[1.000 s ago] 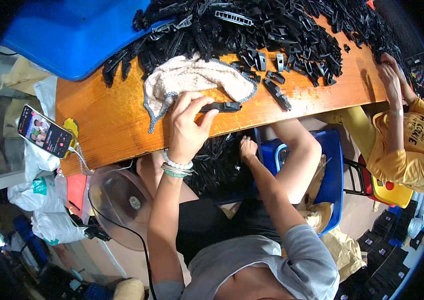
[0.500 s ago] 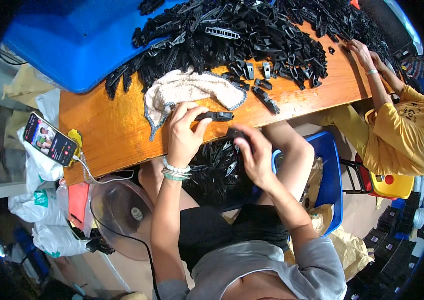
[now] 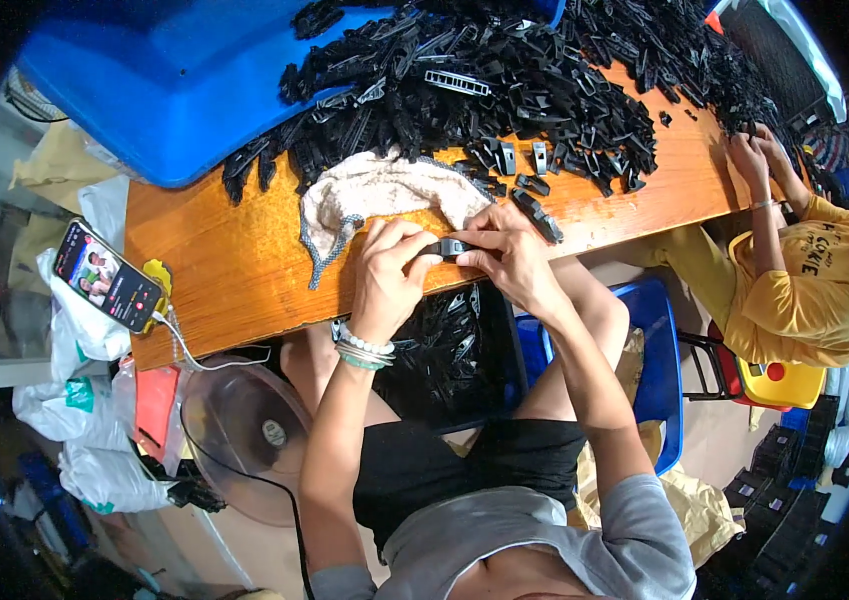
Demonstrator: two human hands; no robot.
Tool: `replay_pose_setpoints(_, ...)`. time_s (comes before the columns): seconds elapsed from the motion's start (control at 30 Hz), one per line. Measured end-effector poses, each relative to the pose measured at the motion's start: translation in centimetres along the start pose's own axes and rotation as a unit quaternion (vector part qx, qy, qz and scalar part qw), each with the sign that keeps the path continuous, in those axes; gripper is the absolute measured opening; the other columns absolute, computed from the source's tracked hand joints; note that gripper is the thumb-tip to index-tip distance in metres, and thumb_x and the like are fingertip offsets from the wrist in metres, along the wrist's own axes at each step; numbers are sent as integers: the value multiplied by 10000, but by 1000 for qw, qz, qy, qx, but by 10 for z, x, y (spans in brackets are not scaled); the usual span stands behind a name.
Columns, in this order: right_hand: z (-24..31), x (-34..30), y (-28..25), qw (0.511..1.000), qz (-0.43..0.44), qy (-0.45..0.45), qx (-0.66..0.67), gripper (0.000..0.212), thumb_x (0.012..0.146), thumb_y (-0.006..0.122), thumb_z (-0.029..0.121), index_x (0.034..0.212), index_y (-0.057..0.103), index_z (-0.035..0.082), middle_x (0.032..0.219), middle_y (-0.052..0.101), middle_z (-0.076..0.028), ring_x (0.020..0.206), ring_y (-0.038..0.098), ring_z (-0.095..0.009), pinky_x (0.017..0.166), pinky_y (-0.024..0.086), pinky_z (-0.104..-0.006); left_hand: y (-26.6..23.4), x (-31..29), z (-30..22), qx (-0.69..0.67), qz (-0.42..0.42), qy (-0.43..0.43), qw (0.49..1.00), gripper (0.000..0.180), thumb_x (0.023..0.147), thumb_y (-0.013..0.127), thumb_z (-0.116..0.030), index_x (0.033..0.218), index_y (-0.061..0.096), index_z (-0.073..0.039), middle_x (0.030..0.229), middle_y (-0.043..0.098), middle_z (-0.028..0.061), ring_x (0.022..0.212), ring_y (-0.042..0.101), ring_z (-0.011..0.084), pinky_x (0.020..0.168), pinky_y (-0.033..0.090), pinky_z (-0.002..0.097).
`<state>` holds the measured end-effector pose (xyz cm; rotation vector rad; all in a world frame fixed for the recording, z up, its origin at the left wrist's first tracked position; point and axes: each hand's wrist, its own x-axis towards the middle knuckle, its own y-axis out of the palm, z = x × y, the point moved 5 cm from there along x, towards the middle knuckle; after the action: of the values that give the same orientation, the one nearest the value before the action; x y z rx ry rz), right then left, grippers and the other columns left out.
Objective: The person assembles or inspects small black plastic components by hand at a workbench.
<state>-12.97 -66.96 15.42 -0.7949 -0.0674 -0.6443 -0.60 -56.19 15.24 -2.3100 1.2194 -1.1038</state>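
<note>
Close to the table's near edge, my left hand [image 3: 394, 272] and my right hand [image 3: 511, 252] meet around a small black plastic part [image 3: 452, 247]. Thumb and fingers of each hand pinch one end of it. Whether it is one piece or two joined pieces I cannot tell. Just beyond my hands lies a crumpled white cloth [image 3: 385, 187] with a dark patterned edge. A longer black plastic part [image 3: 538, 215] rests on the table right of the cloth, with a few smaller black pieces beside it.
A big heap of black plastic parts [image 3: 505, 90] covers the far side of the wooden table [image 3: 215, 270], beside a blue tray [image 3: 165, 100]. Below the edge is a bin of black parts [image 3: 435, 350]. A phone [image 3: 108, 277] stands left. A co-worker [image 3: 795, 270] handles parts at right.
My right hand has come up from below the table edge to join my left hand at the black part. The co-worker's hands have shifted and drawn together.
</note>
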Motion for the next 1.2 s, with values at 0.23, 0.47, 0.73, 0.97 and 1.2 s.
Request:
replay_pose_setpoints(0.23,6,-31,11,998,-57,-10,20,248,779,715,92,1012,685,13,912,598,-126,853,589,-282,759,472,-346,-3,-9,17,-129,2,-59,990,277,766,767,-212,940,697,-7,905,632,75,820,585,186,729,459,290)
replay_pose_setpoints(0.47,-51,-128,79,924,-34,296,240,353,774,711,12,1118,634,-13,972,611,-128,756,633,-172,682,525,-275,-5,-5,21,-141,-2,-101,985,298,896,654,-268,934,680,27,884,625,41,686,503,112,652,426,248)
replay_pose_setpoints(0.73,-43,-190,123,972,66,194,111,278,809,641,50,1074,650,-36,963,656,-210,865,671,-288,709,539,-356,-3,-7,46,-141,-12,-139,980,410,963,553,-325,895,673,61,822,596,32,729,512,93,680,417,225)
replay_pose_setpoints(0.97,1,-244,160,930,300,187,99,313,833,615,192,1052,673,-23,1077,637,-228,1003,618,-360,872,487,-403,-2,-5,49,-205,-38,-137,968,420,966,542,-334,891,684,55,841,657,51,737,565,93,683,447,233)
replay_pose_setpoints(1.2,-18,-265,184,898,394,193,-39,270,863,628,202,1036,684,3,1018,660,-223,922,647,-340,817,503,-392,-1,-6,48,-158,-27,-118,980,415,951,571,-339,871,687,52,817,650,50,730,568,96,680,440,226)
